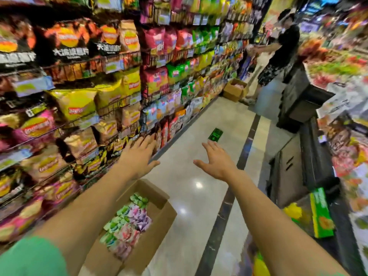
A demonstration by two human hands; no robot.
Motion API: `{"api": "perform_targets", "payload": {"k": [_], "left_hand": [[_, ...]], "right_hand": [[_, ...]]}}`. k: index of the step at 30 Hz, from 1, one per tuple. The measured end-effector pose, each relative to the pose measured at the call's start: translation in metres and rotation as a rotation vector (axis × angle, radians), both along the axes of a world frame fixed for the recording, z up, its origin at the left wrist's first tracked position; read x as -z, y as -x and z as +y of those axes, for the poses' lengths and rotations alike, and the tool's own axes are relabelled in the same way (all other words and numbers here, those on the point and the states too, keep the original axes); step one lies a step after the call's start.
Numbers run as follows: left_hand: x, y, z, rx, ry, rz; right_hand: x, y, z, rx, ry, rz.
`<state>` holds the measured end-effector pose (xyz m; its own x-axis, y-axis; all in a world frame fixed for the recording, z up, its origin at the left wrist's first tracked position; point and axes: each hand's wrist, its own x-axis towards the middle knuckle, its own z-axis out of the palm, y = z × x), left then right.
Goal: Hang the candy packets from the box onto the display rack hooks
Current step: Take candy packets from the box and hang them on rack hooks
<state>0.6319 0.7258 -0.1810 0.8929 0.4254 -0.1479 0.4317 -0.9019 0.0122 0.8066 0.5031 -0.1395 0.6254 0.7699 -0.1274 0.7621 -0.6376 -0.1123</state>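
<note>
Green sleeve point(29, 255) at the lower left edge, a person stretches both bare arms out over a shop aisle, above an open cardboard box point(159, 222) on the pale tiled floor point(199, 156). Left hand point(139, 154) reaches past the box's far flap with fingers straight and spread, holding nothing, close to the chip bags point(73, 104) on the wire shelving left of the box. Right hand point(217, 162), to the right of the box, is likewise spread flat and holds nothing. Candy packets point(127, 224) in green, pink and purple lie heaped inside the box. Beyond the box, a small green item point(215, 134), possibly a packet, lies on the floor. Farther along the aisle stands a second cardboard box point(233, 89), with another person point(278, 54) beside it.
</note>
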Motion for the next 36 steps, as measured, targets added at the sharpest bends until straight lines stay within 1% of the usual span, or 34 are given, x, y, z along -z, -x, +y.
{"api": "perform_targets", "payload": {"k": [3,8,15,17,19,23,26,28,31,33,36], "left_hand": [[0.01,-0.015,0.039,-0.095,0.025,0.057],[0.014,-0.023,0.1,-0.206,0.016,0.036],[0.009,-0.015,0.17,-0.492,0.0,0.036],[0.012,-0.011,0.177,-0.59,-0.008,0.054],[0.016,-0.004,0.179,-0.655,0.006,0.067],[0.025,0.009,0.169,-0.891,0.08,0.093],[0.031,0.013,0.159,-1.044,0.125,0.111],[0.034,0.006,0.155,-1.105,0.126,0.106],[0.049,-0.001,0.151,-1.162,0.159,0.072],[0.067,0.002,0.148,-1.205,0.192,0.025],[0.102,0.015,0.144,-1.277,0.27,0.062]], "right_hand": [[0.003,-0.033,0.058,-0.075,0.024,-0.013],[0.012,-0.066,0.143,-0.216,0.063,-0.004],[0.028,-0.09,0.267,-0.485,0.072,0.043],[0.04,-0.097,0.303,-0.574,0.09,0.069],[0.049,-0.102,0.323,-0.608,0.11,0.106],[0.07,-0.117,0.37,-0.794,0.086,0.172],[0.073,-0.117,0.396,-0.92,0.087,0.164],[0.077,-0.115,0.409,-0.978,0.089,0.158],[0.087,-0.111,0.427,-1.033,0.105,0.208],[0.101,-0.107,0.436,-1.071,0.113,0.219],[0.13,-0.096,0.444,-1.102,0.182,0.239]]}}
